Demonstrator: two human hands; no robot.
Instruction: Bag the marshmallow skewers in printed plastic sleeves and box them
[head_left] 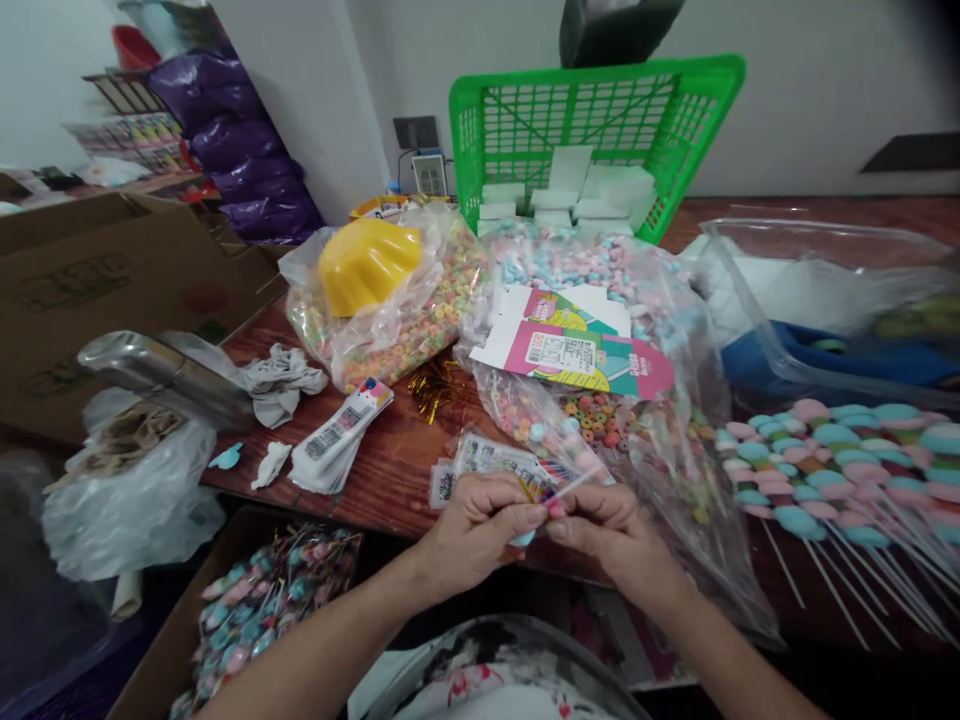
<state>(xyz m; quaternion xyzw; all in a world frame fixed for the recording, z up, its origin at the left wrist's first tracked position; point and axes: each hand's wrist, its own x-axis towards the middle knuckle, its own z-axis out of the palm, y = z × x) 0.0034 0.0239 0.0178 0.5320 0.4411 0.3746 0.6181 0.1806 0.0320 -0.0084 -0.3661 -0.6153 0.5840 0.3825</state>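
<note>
My left hand (476,530) and my right hand (619,540) meet at the table's front edge, fingertips pinched on a candy stick. Its white stick (574,487) points up to the right, and a light blue candy (523,538) shows below my left fingers. Something small and pink sits between the fingertips; the rest is covered by my fingers. Just beyond my hands lie flat printed clear sleeves (499,457). To the right is a pile of pink, blue and green candy skewers (847,470), their white sticks pointing toward me.
An open box (255,610) of candy sticks stands below left. Printed cards (341,437) are stacked left of the sleeves. Behind are candy bags (405,345), a yellow bowl (367,265), a green basket (600,110) and a clear tub (825,235). A steel flask (169,380) lies left.
</note>
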